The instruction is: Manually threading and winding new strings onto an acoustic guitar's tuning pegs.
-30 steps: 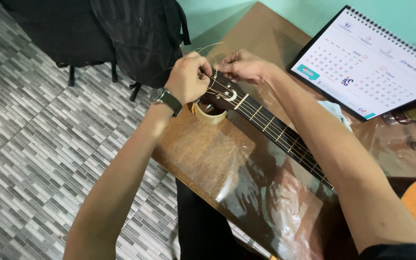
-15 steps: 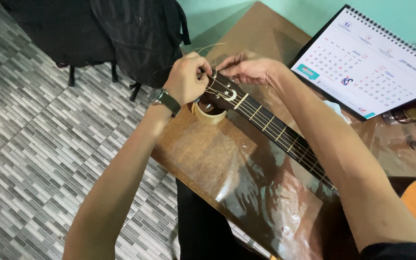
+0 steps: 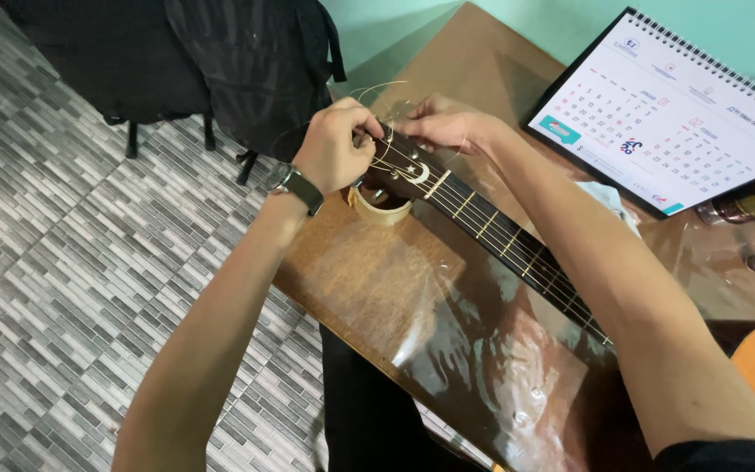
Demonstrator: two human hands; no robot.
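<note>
A guitar lies across a brown table (image 3: 369, 288), its dark neck (image 3: 517, 249) running toward me and its headstock (image 3: 404, 166) resting on a roll of tape (image 3: 377, 208). My left hand (image 3: 335, 144), with a wristwatch on that wrist, is closed around the near side of the headstock at the tuning pegs. My right hand (image 3: 447, 122) pinches at the far side of the headstock. Thin loose strings (image 3: 376, 89) curl up above both hands.
A spiral-bound desk calendar (image 3: 675, 114) leans at the table's back right. Small bottles (image 3: 744, 210) lie to the right of the neck. A dark backpack (image 3: 255, 61) stands on the grey tiled floor (image 3: 63, 262) beyond the table edge.
Both hands stay at the headstock. My right hand's fingers have shifted slightly and the loose string ends have moved a little.
</note>
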